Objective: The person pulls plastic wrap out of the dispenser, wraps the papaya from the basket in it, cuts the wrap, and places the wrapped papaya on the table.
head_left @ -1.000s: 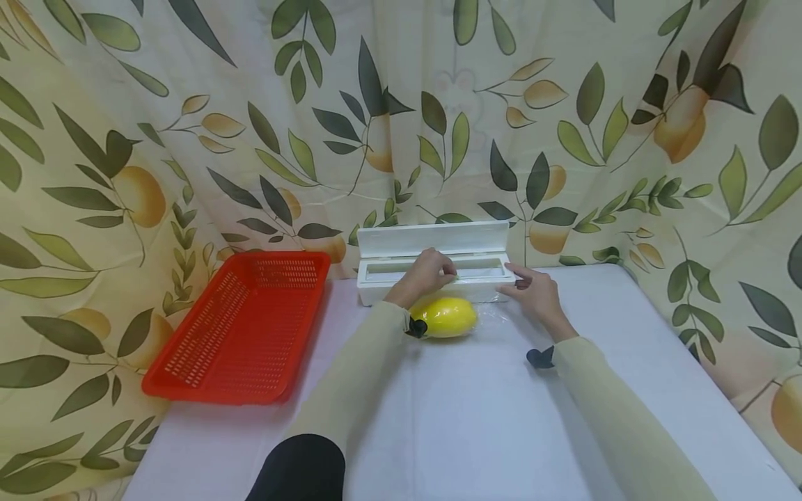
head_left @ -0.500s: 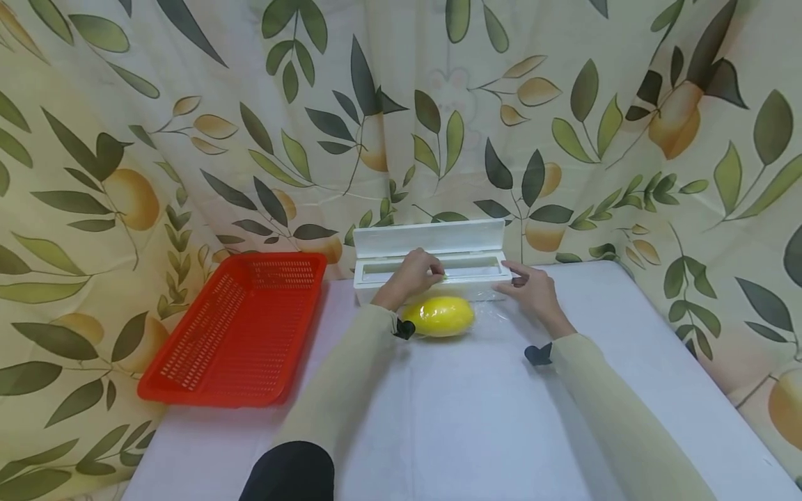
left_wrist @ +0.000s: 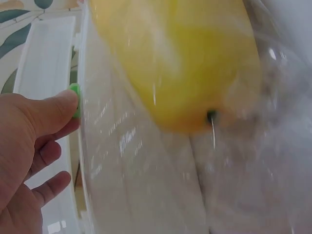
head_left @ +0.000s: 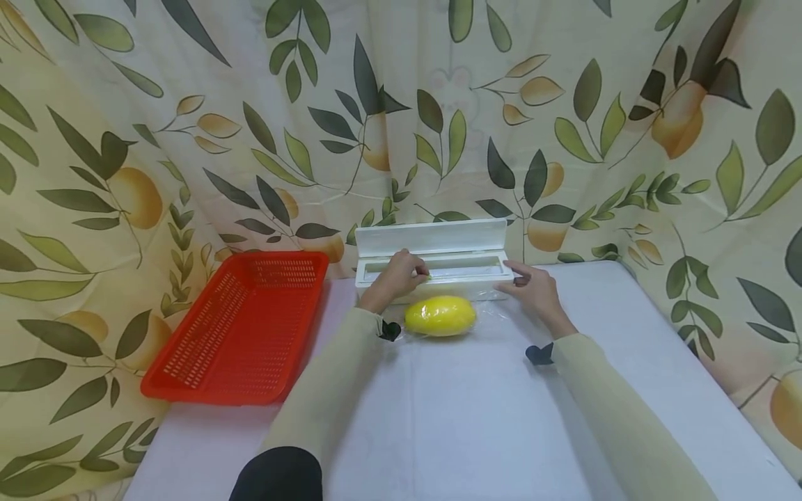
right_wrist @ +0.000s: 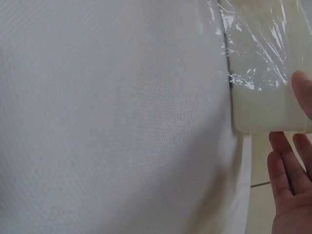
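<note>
A small green slider tab (left_wrist: 74,100) sits on the front rail of the white cling-film dispenser (head_left: 432,268), and the left hand (head_left: 396,275) pinches it, thumb pressed on its side with the fingers curled behind; the head view places that pinch toward the left part of the rail. The dispenser's long axis runs left to right across the far edge of the table (head_left: 476,424), its lid standing open at the back, so the rail lies crosswise in front of the person. A clear sheet of cling film (left_wrist: 146,170) stretches from the rail toward the person and over a yellow lemon-shaped fruit (head_left: 441,316), which lies just beside the box, on the near side, between the two forearms. The right hand (head_left: 532,289) rests at the dispenser's right end, fingers fairly straight and loosely spread, touching the corner of the box and gripping nothing. The left hand is the nearer to the tab. A red perforated basket (head_left: 241,327) stands well to the left, before a leaf-printed curtain (head_left: 188,139).
</note>
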The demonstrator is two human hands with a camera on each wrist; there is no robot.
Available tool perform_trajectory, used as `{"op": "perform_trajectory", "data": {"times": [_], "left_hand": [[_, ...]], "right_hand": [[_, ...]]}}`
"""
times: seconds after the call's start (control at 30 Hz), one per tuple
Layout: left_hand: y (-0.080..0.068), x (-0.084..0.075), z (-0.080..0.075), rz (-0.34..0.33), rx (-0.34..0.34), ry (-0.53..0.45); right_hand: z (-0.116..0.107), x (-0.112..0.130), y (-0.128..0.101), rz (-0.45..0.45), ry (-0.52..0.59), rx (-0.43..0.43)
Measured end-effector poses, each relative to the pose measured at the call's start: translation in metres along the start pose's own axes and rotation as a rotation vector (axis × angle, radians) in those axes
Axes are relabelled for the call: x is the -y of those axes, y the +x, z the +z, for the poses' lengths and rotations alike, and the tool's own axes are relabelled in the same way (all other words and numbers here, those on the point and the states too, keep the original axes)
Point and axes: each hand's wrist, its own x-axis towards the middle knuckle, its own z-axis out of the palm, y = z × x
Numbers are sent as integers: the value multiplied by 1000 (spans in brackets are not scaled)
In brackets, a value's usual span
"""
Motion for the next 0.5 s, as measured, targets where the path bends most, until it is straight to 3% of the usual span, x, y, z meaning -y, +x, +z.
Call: {"op": "perform_trajectory", "data": {"times": [0.27,0.5], "left_hand": [[-20,19,-10,-45,-39,27],[-33,31,-16,-67,-53,63]], "right_hand": [[-3,-3,0,-1,-6,-16],[-1,1,1,-11,21,20]]}}
